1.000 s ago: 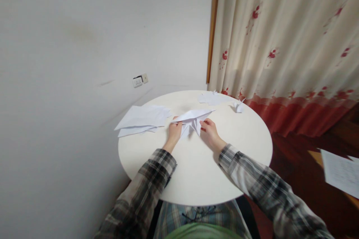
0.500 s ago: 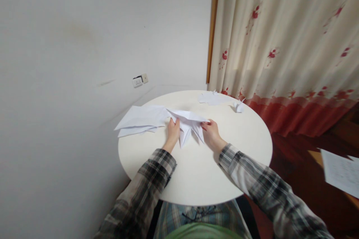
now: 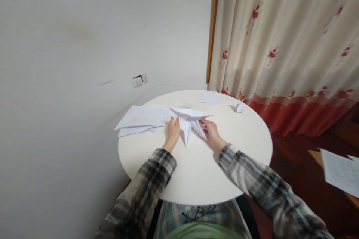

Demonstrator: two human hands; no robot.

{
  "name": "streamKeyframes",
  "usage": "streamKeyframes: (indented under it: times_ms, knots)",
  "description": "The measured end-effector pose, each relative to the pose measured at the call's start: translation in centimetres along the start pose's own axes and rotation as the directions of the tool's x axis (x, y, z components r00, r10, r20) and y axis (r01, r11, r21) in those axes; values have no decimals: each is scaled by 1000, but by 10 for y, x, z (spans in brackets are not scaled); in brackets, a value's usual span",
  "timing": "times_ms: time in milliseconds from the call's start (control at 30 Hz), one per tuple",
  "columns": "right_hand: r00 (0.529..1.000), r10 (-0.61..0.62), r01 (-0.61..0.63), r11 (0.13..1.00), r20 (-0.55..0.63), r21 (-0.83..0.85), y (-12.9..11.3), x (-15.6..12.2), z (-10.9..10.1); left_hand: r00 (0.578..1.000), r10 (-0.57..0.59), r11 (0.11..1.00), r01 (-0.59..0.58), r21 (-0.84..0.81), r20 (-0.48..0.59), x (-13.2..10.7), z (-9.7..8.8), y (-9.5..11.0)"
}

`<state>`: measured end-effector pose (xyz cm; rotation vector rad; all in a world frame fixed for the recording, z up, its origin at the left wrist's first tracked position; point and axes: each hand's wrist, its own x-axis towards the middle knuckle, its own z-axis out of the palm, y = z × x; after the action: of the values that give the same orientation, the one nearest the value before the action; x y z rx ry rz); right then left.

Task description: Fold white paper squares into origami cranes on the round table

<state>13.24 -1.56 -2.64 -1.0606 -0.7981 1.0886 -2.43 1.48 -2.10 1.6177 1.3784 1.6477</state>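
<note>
A partly folded sheet of white paper [image 3: 186,122] is held between my hands over the middle of the round table. One long edge spreads out along its far side, and two pointed flaps hang toward me. My left hand [image 3: 173,131] pinches its left side, thumb uppermost. At the right side, my right hand [image 3: 211,131] has its fingers curled around the edge by the right flap; some fingertips are hidden behind the paper. Just left of my left hand lies a stack of white paper sheets [image 3: 143,116], partly overhanging the table's left edge.
The white round table [image 3: 196,179] stands against a wall with a socket [image 3: 137,81]. Toward its far edge lie flat white paper pieces [image 3: 211,98] and a small folded paper figure [image 3: 239,106]. A patterned curtain [image 3: 280,44] hangs behind. Printed sheets [image 3: 339,170] rest at lower right.
The folded paper has shifted slightly right and turned, its flaps swinging to the right. My right hand's fingers have moved lower along its right side. My left hand keeps its place.
</note>
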Motion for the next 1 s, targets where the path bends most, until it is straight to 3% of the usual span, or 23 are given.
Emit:
streamKeyframes:
  times_ms: [133,367,500,733,1000]
  knots:
    - [996,-79,83,989,33,-123,3,1,0,1000,5,1000,-5,0,8,0,0,-2]
    - [987,-154,144,974,-46,-177,9,6,-2,998,26,999,-24,-40,56,0,2,-5]
    - [982,-172,149,962,-84,-230,8,7,-5,999,22,999,-20,-45,25,0,2,-2]
    - [963,-255,218,928,-87,-301,7,8,-6,994,-67,996,72,58,-82,5,-2,-10]
    - [932,-320,262,918,-167,-298,6,18,-15,967,-225,969,210,-127,-118,8,-3,-30]
